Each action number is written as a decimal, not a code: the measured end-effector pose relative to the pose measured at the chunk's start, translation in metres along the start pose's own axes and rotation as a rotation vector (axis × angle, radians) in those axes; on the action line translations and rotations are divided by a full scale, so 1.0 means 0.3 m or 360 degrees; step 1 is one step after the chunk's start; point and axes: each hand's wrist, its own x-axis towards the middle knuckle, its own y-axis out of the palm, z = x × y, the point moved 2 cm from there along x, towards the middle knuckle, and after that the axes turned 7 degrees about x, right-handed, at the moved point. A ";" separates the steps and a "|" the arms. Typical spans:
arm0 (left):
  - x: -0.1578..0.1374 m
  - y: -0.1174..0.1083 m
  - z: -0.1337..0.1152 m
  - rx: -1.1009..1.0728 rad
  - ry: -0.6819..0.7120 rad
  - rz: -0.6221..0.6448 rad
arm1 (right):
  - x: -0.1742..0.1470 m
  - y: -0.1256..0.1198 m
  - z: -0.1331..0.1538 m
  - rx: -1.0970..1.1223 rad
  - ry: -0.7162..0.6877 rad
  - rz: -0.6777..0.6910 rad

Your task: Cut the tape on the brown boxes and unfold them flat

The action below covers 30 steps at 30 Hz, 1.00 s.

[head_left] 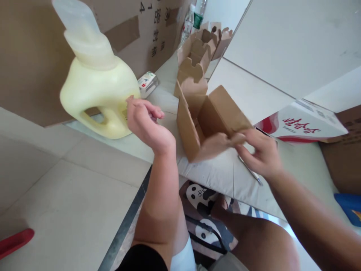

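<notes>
An open-topped brown cardboard box (187,126) stands on the pale surface in the middle. My right hand (261,152) pinches the edge of its near flap between thumb and fingers, at the box's right corner. The flap is slightly blurred. My left hand (150,128) hovers just left of the box, apart from it, wrist bent and fingers curled in. Nothing shows in its fingers. Behind that hand is a large pale yellow jug (96,84) with a handle and a translucent cap. Under my right hand lies a thin, pen-like item (255,175), partly hidden.
Several folded cardboard boxes (194,54) line up behind, near plastic bottles (187,24). A small white pack (148,83) sits beside the jug. A big carton (34,56) stands left, a red-and-white box (301,122) right. A red object (17,242) lies lower left.
</notes>
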 end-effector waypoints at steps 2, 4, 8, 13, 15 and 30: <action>-0.006 0.028 0.052 -0.0044 0.0119 -0.0046 | -0.147 -0.095 0.000 0.0046 -0.0026 -0.0081; -0.047 0.094 0.109 -0.0005 -0.0011 0.0359 | -0.290 -0.159 -0.019 0.0054 0.0131 -0.0212; -0.227 0.229 0.164 -0.0004 -0.0376 0.1234 | -0.500 -0.177 -0.096 -0.0041 0.0576 -0.0603; -0.387 0.311 0.153 -0.0022 -0.0518 0.1551 | -0.544 -0.109 -0.196 0.0034 0.0792 -0.1010; -0.399 0.328 0.155 -0.0024 -0.0575 0.1429 | -0.537 -0.092 -0.226 0.0269 0.0851 -0.1335; -0.504 0.437 0.189 0.0027 0.0102 0.0852 | -0.593 -0.037 -0.266 0.1139 0.1327 -0.1895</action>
